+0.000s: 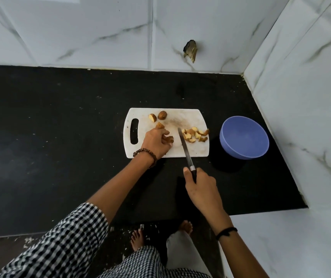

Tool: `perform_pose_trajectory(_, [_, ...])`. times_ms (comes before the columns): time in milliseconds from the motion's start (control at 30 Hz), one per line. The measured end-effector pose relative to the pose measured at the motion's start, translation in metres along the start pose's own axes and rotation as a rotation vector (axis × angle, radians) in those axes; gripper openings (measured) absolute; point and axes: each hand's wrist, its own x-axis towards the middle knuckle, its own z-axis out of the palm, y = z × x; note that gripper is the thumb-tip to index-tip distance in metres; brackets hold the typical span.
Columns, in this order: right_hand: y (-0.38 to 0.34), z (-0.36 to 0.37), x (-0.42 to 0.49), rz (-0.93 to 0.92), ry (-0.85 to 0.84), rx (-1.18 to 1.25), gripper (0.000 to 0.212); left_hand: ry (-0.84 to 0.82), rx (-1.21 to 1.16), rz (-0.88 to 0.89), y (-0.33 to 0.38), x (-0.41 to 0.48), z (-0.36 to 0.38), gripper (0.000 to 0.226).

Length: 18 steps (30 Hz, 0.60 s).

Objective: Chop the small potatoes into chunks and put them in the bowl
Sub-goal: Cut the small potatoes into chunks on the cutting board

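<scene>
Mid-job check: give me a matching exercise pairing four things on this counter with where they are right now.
Things:
1. whole potato
2. pile of cut chunks
3. blue bowl
4. knife

Places:
A. on the black counter, right of the cutting board, nothing seen inside
B. held in the right hand, blade over the board
C. far edge of the board, beside a cut half
D. right end of the board, near the blade tip

Pairs: 1-C, 2-D, 3-A, 4-B
</scene>
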Motion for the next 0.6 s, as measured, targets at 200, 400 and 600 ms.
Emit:
perform_pose_trajectory(200, [-0.005,-0.015,0.017,-0.031,0.029,0.092,0.031,0.018,0.241,0.066,0.011,0.01,0.006,0.033])
perform_pose_trajectory(400, [0.002,-0.02,0.023,-0.06,0.046,0.168,0.031,0.001,0.29,0.062,0.014,0.016,0.008,0.016])
perform_pose_trajectory(600, [0.009,-0.026,0.028,-0.025,0.067,0.252,0.031,-0.002,0.067,0.151,0.043,0.02,0.014,0.016])
